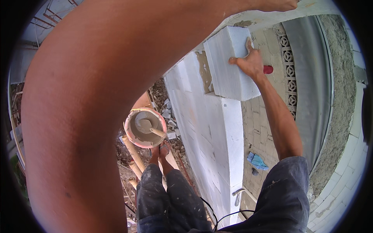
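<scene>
My right hand point(251, 63) grips a white lightweight concrete block point(222, 64), thumb and fingers apart over its edge. The block sits on top of a white block wall point(206, 132), against a pale concrete beam point(268, 18). Grey mortar point(203, 70) shows on the wall beside the block. Across the upper left sweeps my left arm, large and close, and my left hand point(278, 4) is at the beam, its fingers mostly cut off by the frame edge. Left of the wall stands a round bucket point(129, 134) of wet mortar, with a wooden-handled tool point(157, 132) in it.
My feet point(165, 149) stand beside bamboo poles point(134, 153), with rubble point(167, 112) below. A metal tool point(237, 193) lies on the wall top. Beyond the wall are a blue crumpled item point(257, 161), a red object point(268, 69), patterned vent blocks point(289, 70) and a grey sheet point(311, 77).
</scene>
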A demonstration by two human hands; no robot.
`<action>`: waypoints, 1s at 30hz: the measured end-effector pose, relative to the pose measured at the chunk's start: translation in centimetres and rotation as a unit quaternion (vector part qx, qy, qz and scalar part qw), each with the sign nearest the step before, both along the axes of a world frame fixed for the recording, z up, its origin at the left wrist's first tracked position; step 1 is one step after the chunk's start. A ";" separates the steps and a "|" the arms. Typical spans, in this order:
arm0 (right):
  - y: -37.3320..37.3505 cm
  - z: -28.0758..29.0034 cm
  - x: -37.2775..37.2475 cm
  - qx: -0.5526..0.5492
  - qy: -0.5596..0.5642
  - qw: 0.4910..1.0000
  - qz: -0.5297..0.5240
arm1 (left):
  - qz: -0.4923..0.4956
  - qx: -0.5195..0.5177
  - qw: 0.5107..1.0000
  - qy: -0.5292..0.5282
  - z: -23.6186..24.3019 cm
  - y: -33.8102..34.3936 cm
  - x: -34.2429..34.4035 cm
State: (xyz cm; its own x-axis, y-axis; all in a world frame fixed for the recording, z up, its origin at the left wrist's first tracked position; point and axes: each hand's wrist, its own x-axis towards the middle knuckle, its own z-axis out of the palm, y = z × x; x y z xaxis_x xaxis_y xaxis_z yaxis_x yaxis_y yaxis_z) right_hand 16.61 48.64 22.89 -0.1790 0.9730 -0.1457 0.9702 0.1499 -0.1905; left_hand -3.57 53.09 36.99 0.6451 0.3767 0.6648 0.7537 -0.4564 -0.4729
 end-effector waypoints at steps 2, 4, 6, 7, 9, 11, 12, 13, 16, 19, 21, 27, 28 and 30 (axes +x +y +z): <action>0.2 -1.0 -0.1 -0.009 -0.004 1.000 -0.007 | -0.009 -0.028 1.000 0.005 0.4 -0.2 -0.3; 0.5 -2.2 0.5 -0.012 -0.022 1.000 -0.010 | -0.018 -0.031 0.999 0.000 0.4 -0.4 -0.4; 0.6 -2.6 0.3 -0.016 -0.027 0.999 -0.014 | -0.015 -0.031 0.999 0.008 0.2 -0.6 -0.7; 0.4 -2.8 0.2 -0.016 -0.026 0.999 -0.017 | -0.009 -0.042 0.999 0.016 0.3 -0.6 -0.7; 0.4 -2.9 0.4 -0.019 -0.027 0.999 -0.019 | 0.023 -0.104 0.993 0.049 1.4 -0.5 -0.2; 0.5 -3.6 0.5 -0.026 -0.028 0.999 -0.014 | 0.046 -0.127 0.988 0.078 1.8 -1.2 -0.3; 0.5 -3.5 0.7 -0.032 -0.028 0.999 -0.019 | 0.042 -0.122 0.989 0.075 1.6 -1.1 -0.2; 0.5 -3.3 0.9 -0.039 -0.029 0.998 -0.026 | 0.039 -0.116 0.990 0.069 1.6 -1.0 0.0; 0.6 -3.8 1.2 -0.053 -0.012 0.998 -0.040 | 0.008 -0.047 0.998 0.029 0.5 -0.2 0.1; 0.0 -3.6 0.5 -0.040 -0.048 0.997 -0.050 | 0.011 -0.013 1.000 0.025 0.7 -1.1 -0.4; -0.4 -3.0 -1.2 -0.042 -0.070 0.996 -0.045 | -0.011 -0.026 1.000 0.014 0.9 -0.6 -1.1; -0.7 -3.2 0.3 -0.026 -0.111 0.991 -0.066 | -0.055 0.030 0.996 -0.056 -0.1 1.6 0.9; -0.7 -3.1 0.4 -0.019 -0.112 0.991 -0.068 | -0.050 0.024 0.997 -0.053 -0.1 1.5 1.1; -1.3 -3.4 -1.2 -0.021 -0.096 0.994 -0.046 | -0.043 0.020 0.998 -0.049 0.0 1.0 -0.2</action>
State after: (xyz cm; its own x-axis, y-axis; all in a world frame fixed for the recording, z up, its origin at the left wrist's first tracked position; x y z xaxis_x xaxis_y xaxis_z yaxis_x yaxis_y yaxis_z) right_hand 15.44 47.36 19.49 -0.0540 0.9765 -0.2085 0.9985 0.0540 -0.0056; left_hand -3.73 54.13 36.95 0.6043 0.2957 0.7399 0.7569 -0.5031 -0.4171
